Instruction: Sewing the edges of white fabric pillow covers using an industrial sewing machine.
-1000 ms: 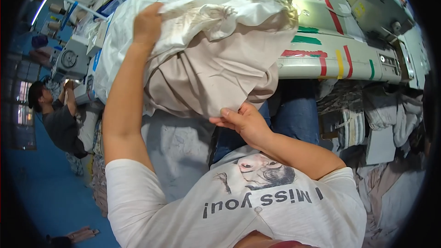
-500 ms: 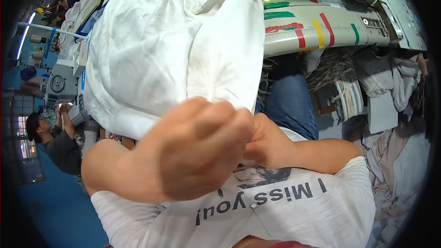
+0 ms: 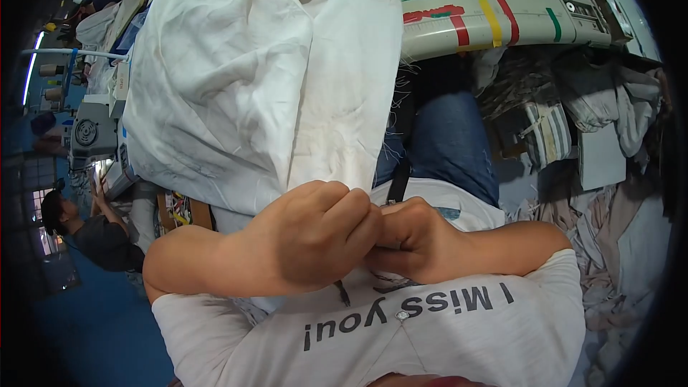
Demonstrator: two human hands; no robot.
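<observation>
A large white cloth (image 3: pixel 215 93) spreads in loose folds from the machine bed toward me, with frayed threads along its right edge. Its near end narrows down to my left hand (image 3: pixel 319 233), which is closed with the knuckles up and appears to grip the cloth. Pressed close against it is my right hand (image 3: pixel 416 238), also closed, fingers curled inward. What sits between the fingers of the right hand is hidden. Both hands are in front of my chest. A small dark tip shows below the left hand, too unclear to name.
The pale sewing machine bed (image 3: pixel 502 21), marked with coloured tape strips, lies at the upper right. Folded striped cloth (image 3: pixel 548 143) and heaped fabric (image 3: pixel 616 244) are at the right. At the far left, another person (image 3: pixel 100 233) works beside a grey machine (image 3: pixel 93 129).
My left hand, blurred and larger before, now looks sharper and smaller, lower beside the right hand. The machine bed and cloth have shifted upward in the view.
</observation>
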